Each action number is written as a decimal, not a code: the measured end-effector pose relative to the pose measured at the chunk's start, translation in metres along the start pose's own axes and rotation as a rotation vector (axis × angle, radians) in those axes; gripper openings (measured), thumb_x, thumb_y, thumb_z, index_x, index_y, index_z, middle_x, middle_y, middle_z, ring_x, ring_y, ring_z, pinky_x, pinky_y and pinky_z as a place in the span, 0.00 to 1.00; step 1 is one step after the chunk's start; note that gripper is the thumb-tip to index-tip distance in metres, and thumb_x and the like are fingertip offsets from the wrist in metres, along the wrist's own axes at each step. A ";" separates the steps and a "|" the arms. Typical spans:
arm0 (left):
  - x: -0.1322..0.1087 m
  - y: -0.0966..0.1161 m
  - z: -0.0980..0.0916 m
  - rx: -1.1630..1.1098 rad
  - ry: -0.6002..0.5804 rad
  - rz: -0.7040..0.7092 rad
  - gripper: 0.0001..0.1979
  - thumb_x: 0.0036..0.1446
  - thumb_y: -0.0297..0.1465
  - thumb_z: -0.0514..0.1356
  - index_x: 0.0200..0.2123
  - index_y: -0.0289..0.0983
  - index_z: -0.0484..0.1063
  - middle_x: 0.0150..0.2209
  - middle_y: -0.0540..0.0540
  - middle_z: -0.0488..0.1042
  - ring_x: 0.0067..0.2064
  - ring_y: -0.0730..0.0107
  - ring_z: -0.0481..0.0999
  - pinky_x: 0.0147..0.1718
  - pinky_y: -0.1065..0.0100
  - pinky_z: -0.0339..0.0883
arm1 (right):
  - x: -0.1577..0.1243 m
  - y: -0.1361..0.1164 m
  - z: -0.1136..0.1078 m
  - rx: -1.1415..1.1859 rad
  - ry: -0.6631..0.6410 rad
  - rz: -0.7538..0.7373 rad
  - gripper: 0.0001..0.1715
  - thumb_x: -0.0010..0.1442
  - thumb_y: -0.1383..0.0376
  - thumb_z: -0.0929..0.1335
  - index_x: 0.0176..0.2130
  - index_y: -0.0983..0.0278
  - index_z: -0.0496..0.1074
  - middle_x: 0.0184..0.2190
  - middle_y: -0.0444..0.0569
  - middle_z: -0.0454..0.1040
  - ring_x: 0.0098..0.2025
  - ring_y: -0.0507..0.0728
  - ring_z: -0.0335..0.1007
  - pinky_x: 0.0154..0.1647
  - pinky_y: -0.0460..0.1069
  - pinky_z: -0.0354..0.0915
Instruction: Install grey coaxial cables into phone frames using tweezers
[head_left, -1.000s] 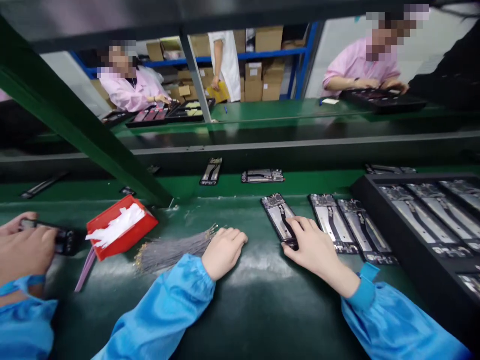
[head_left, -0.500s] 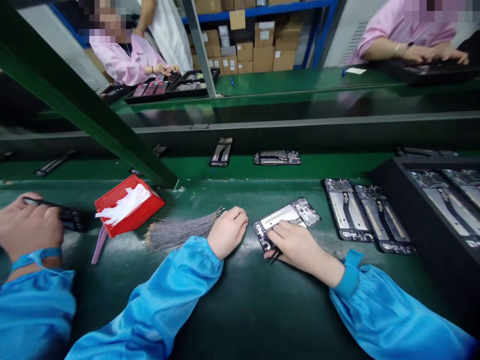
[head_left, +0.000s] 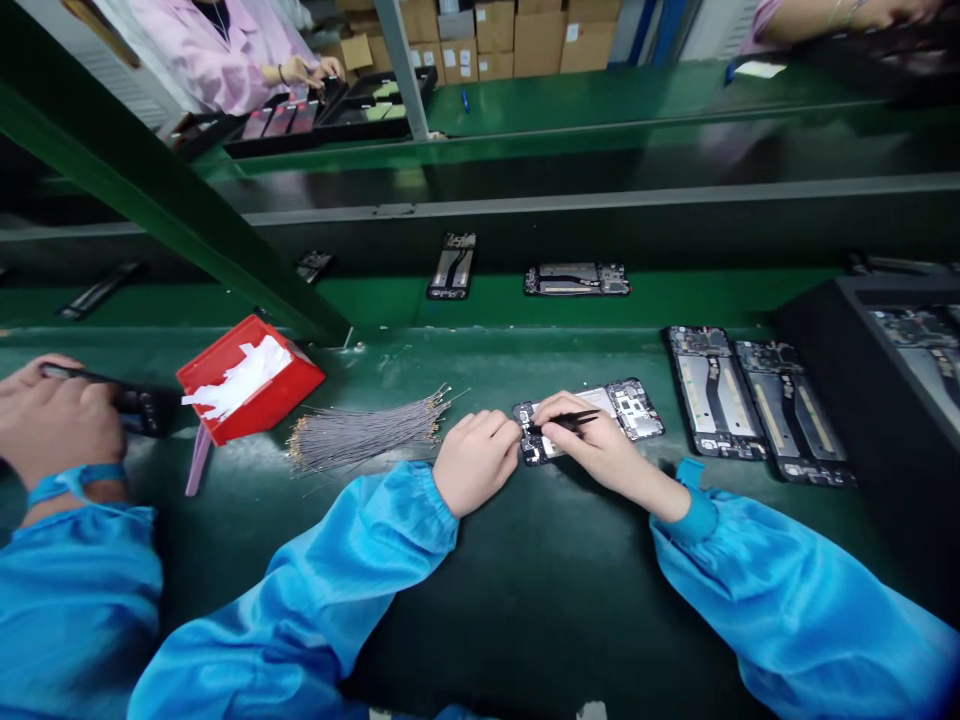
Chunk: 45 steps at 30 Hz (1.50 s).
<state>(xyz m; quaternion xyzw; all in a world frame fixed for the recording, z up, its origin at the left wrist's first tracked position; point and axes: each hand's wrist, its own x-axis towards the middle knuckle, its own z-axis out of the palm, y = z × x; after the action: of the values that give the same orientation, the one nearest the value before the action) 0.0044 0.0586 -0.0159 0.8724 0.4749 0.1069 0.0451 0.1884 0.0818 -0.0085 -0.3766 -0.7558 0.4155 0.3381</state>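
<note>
On the green tabletop (head_left: 525,600), the phone frame (head_left: 592,420) is lying crosswise under both hands, the left hand (head_left: 476,460) curling loosely at its left end while the right hand (head_left: 592,445) is pinching black tweezers (head_left: 574,422) over it.

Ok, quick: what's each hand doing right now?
Left hand: closed, fingertips against the end of the phone frame.
Right hand: closed on black tweezers, over the frame.

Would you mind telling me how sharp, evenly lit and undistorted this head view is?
Head view: the hands, left hand and right hand, and the phone frame are sharp; glare streaks the green mat; edges bow and stretch, so the black tray smears; the far bench is softer.
</note>
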 end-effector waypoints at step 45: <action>-0.002 0.005 0.005 0.090 0.088 0.030 0.09 0.57 0.27 0.49 0.27 0.36 0.65 0.25 0.48 0.64 0.30 0.68 0.64 0.30 0.68 0.58 | 0.001 0.005 0.002 -0.021 0.071 0.049 0.03 0.52 0.70 0.67 0.31 0.62 0.70 0.30 0.45 0.74 0.34 0.54 0.71 0.36 0.49 0.68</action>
<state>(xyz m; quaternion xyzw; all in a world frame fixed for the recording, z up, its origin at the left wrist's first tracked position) 0.0083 0.0547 -0.0203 0.8751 0.4674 0.1242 -0.0166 0.1872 0.0836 -0.0133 -0.4131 -0.7381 0.4021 0.3506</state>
